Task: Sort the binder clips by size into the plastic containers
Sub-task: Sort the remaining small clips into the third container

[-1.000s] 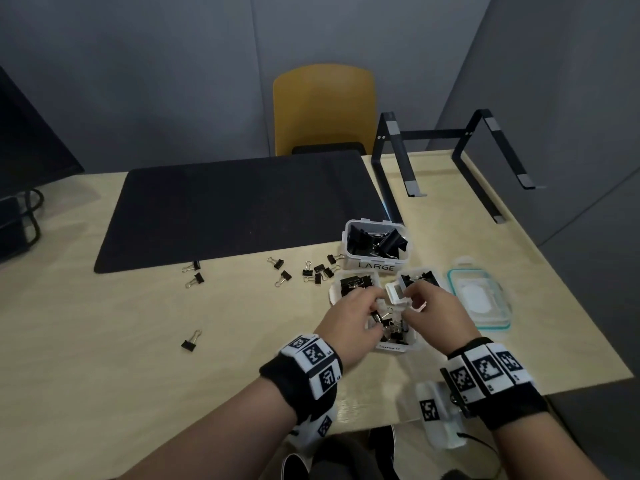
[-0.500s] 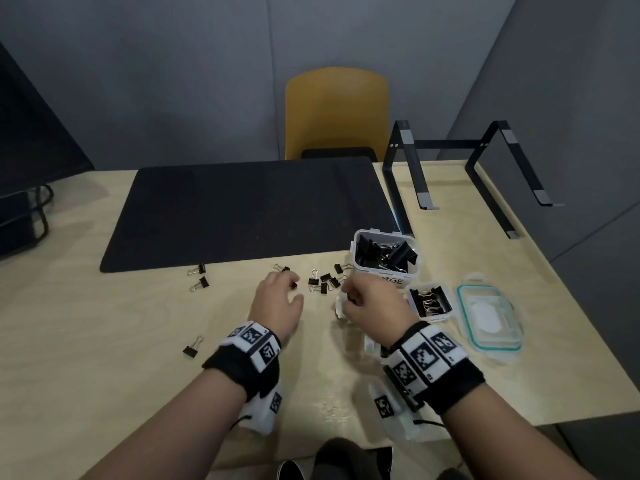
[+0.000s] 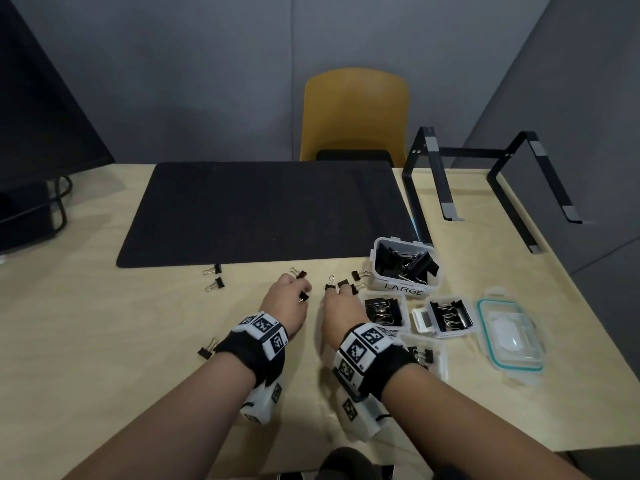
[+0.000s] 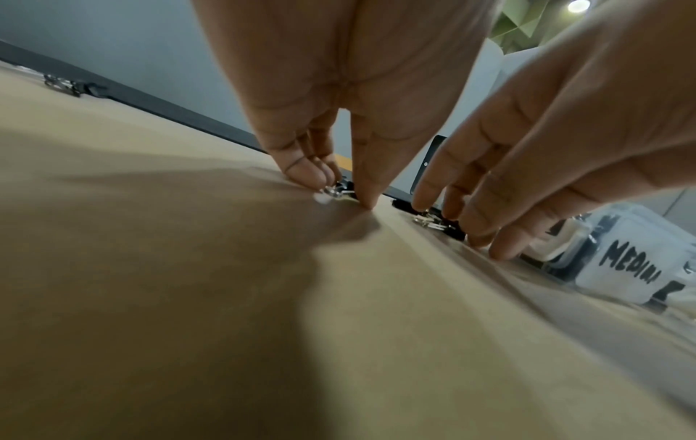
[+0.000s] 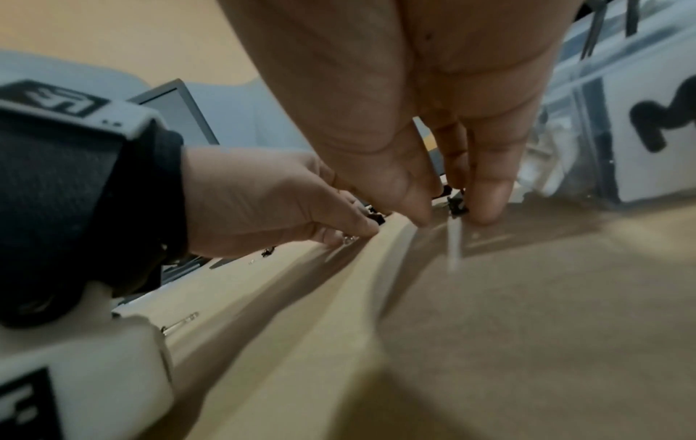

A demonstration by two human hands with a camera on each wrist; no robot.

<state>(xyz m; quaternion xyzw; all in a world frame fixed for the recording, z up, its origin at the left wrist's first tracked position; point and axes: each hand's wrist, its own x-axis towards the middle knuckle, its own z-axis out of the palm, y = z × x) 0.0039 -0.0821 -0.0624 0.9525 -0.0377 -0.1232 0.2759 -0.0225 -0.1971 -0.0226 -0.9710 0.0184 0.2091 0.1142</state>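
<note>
Reaching low over the wooden table [image 3: 104, 341], both hands work among the small binder clips scattered just below the centre of the head view. The left hand [image 3: 285, 303] has its fingers drawn narrow, thumb and fingertips closing on a small clip [image 3: 304, 296] that lies on the wood; the left wrist view shows the silver handles of that clip [image 4: 335, 190] caught between the thumb tip and a curled finger. The right hand [image 3: 341, 313], just to its right, is likewise pinched down — thumb and a fingertip on either side of another small clip [image 5: 456, 205] standing on the table, though motion blur makes it hard to tell how firm that hold is.

More loose clips lie near the fingertips [image 3: 346, 284], two sit further left below the black mat's [image 3: 263, 209] edge [image 3: 216, 277], and one lies lower left by the left wristband [image 3: 207, 350].

To the right of centre stand the plastic containers: the one marked LARGE [image 3: 405, 291] filled with big clips, two smaller tubs [image 3: 384, 311] [image 3: 450, 315] below it holding mid-sized clips, and another [image 3: 427, 355] beside the right wrist. A teal-rimmed lid [image 3: 509, 332] rests at the right — apart from the tubs. A yellow chair [image 3: 353, 112] is at the upper centre.
</note>
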